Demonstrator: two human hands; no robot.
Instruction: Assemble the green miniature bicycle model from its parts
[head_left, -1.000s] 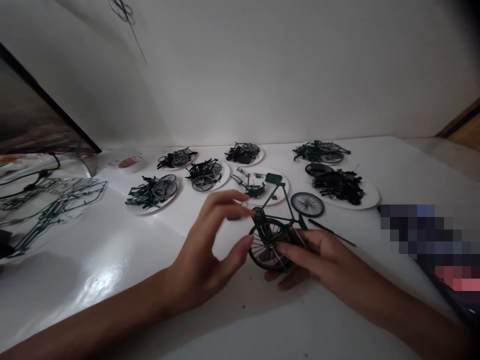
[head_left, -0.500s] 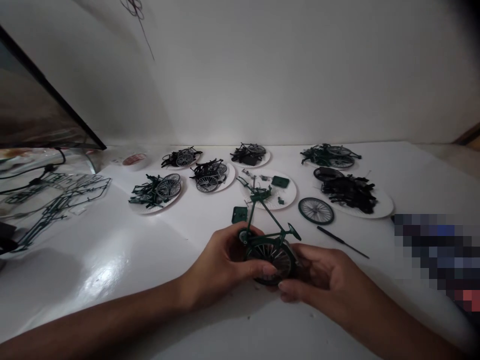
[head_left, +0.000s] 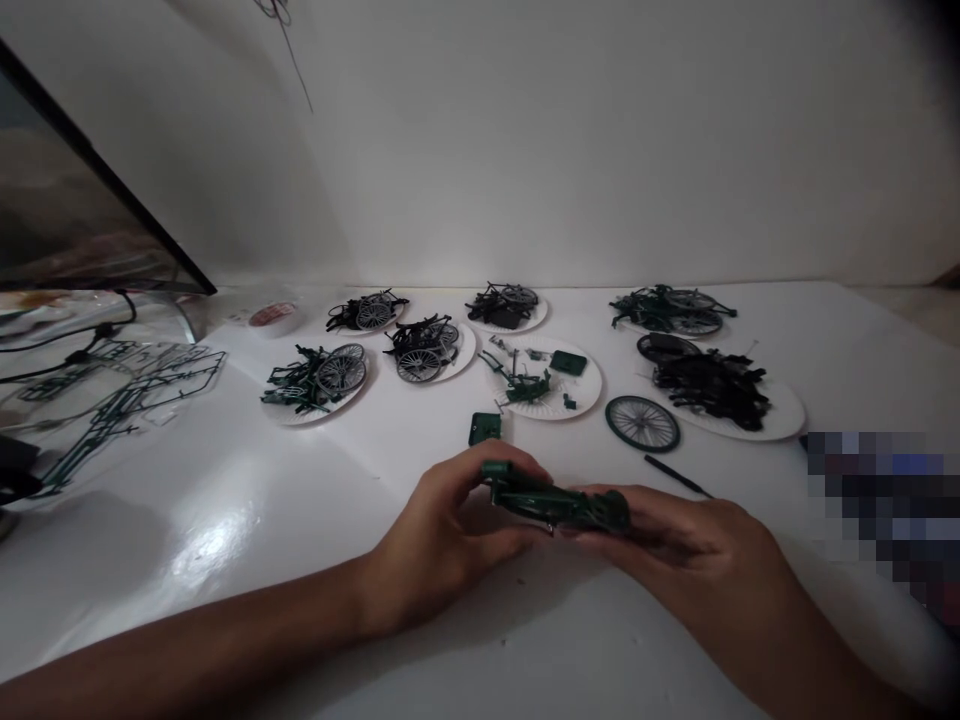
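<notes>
A dark green model bicycle frame (head_left: 551, 502) is held between both hands over the near part of the white table, turned so that I look along its edge. My left hand (head_left: 457, 530) is closed on its left side, thumb in front and fingers behind. On the other side my right hand (head_left: 675, 530) grips it near the saddle end. The rear wheel is mostly hidden by the hands and the tilt. Beyond the hands lie a small green tray-like part (head_left: 486, 428), a loose spoked wheel (head_left: 643, 424) and a black screwdriver (head_left: 675, 473), its tip hidden by my right hand.
A white plate (head_left: 589, 400) with green parts sits ahead. Several other plates hold dark bicycle parts, such as the black pile (head_left: 709, 385) at right. Green sprue frames (head_left: 127, 400), cables and a monitor (head_left: 82, 180) stand at left. A small bowl (head_left: 273, 318) is near the wall.
The bicycle frame has been tipped over in my hands, from upright with its wheel showing to edge-on. My right hand has shifted up and right, partly covering the screwdriver.
</notes>
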